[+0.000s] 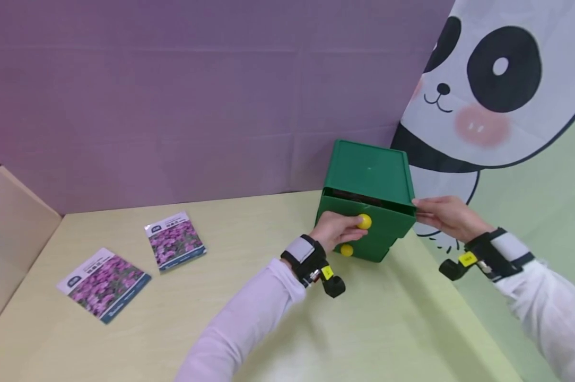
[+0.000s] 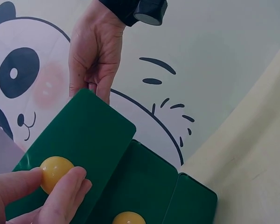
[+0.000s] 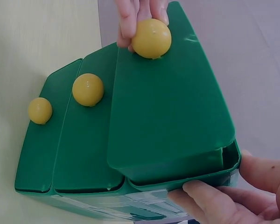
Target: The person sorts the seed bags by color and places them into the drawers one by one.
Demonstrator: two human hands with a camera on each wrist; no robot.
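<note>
A green drawer box (image 1: 371, 172) stands at the table's back right corner, with three drawers that each carry a yellow knob. My left hand (image 1: 337, 229) pinches the top drawer's yellow knob (image 1: 364, 221) (image 2: 55, 172) (image 3: 151, 38). That top drawer (image 3: 168, 107) sticks out past the two below it. My right hand (image 1: 442, 215) (image 3: 224, 198) grips the box's right side by its upper edge. The middle knob (image 3: 87, 89) (image 1: 347, 250) and the lowest knob (image 3: 39, 110) are free.
Two flower-print seed packets (image 1: 104, 283) (image 1: 175, 240) lie on the yellow-green table (image 1: 230, 297) to the left. A purple wall (image 1: 197, 95) runs behind, and a panda-print panel (image 1: 488, 90) closes the right side next to the box.
</note>
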